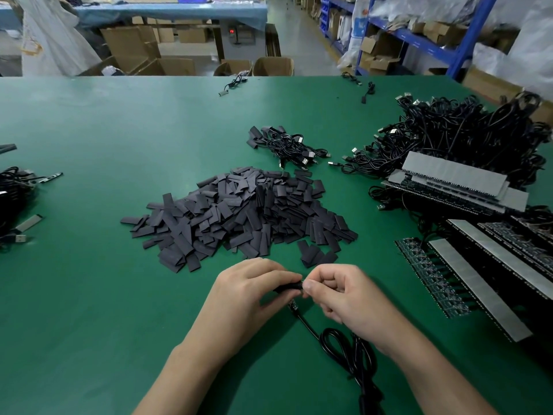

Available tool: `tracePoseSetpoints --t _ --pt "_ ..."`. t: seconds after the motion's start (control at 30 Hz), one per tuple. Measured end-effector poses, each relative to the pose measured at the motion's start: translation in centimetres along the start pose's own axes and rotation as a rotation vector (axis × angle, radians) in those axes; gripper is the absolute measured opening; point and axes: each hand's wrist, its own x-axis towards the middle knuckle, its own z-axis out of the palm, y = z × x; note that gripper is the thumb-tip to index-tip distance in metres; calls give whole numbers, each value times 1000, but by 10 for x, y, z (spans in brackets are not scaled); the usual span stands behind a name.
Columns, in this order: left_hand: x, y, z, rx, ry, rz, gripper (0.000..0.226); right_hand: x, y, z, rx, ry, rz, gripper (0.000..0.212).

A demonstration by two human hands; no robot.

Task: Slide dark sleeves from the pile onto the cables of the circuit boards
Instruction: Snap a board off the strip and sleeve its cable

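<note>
A big pile of flat dark sleeves (239, 211) lies in the middle of the green table (89, 295). Just in front of it my left hand (248, 292) pinches one dark sleeve (287, 288) between thumb and fingers. My right hand (344, 295) meets it fingertip to fingertip and pinches the end of a black cable (338, 342), whose small board end (292, 305) hangs just under the hands. The cable coils toward the table's near edge. Rows of circuit boards (466, 271) with grey strips lie at the right.
A tangle of black USB cables (454, 136) fills the back right, with a smaller bundle (287, 145) behind the sleeve pile. More cables (15, 199) sit at the left edge. Cardboard boxes (167, 52) and blue shelving (419, 34) stand beyond the table.
</note>
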Motion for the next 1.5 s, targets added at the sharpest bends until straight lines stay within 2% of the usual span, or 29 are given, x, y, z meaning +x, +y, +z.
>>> tracePoseSetpoints --t 0.13,0.37,0.57,0.8,0.97,1.03,1.13,1.5 --pt "1 1 0 29 8 53 12 -1 -3 0 74 -26 19 26" --pt "0 1 -2 -22 -30 -12 14 -1 -2 1 22 -8 4 23" --pt "0 0 -1 -12 -33 4 17 -1 0 2 24 -19 1 23" --pt "0 -1 -2 -157 100 -161 20 0 -3 -6 27 -7 -39 20" --pt "2 0 -4 -173 254 -322 37 0 -3 -1 128 7 -33 21" --pt "3 0 -4 -190 279 -348 33 0 -4 0 150 16 -25 25" --pt "3 2 -4 -179 281 -344 26 -1 -6 3 181 27 -17 28" --pt "1 -1 2 -156 246 -308 25 0 -5 14 197 71 -20 30"
